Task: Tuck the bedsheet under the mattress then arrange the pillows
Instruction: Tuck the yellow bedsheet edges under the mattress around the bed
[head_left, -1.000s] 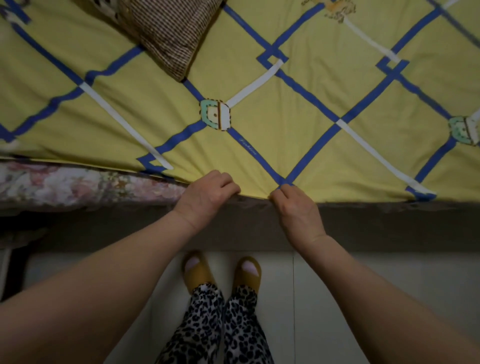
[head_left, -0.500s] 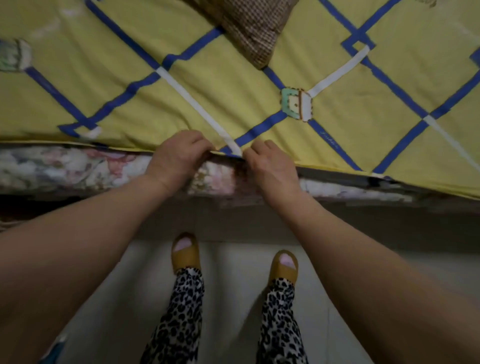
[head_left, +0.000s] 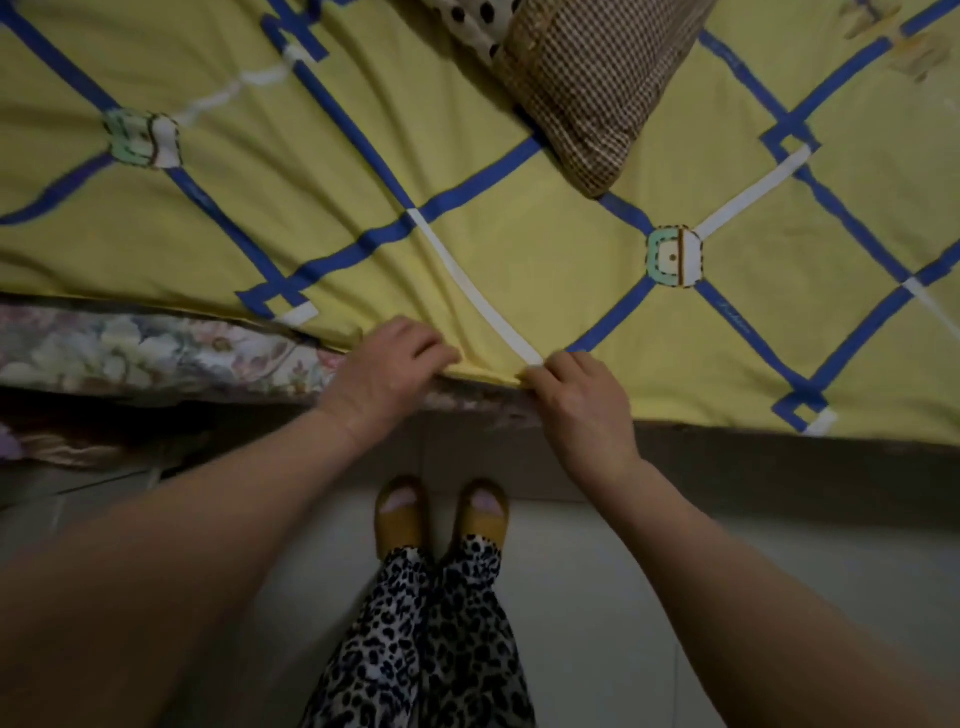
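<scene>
A yellow bedsheet (head_left: 519, 249) with blue and white diamond lines covers the bed. Both hands grip its near edge at the mattress side. My left hand (head_left: 387, 371) is curled over the edge, fingers closed on the cloth. My right hand (head_left: 576, 400) pinches the edge just right of a white stripe. To the left of my hands the floral mattress (head_left: 145, 348) side shows bare below the sheet. To the right the sheet hangs over the side. A brown checked pillow (head_left: 592, 78) lies on the bed at the top, with a polka-dot pillow (head_left: 467, 18) behind it.
A dark bed frame (head_left: 779, 473) runs below the mattress. My feet in yellow slippers (head_left: 441, 512) stand on a pale tiled floor (head_left: 597, 597) close to the bed.
I have stepped left along the bed; the pillow and pattern have shifted right in view. Both hands have regripped the sheet edge at a spot further left.
</scene>
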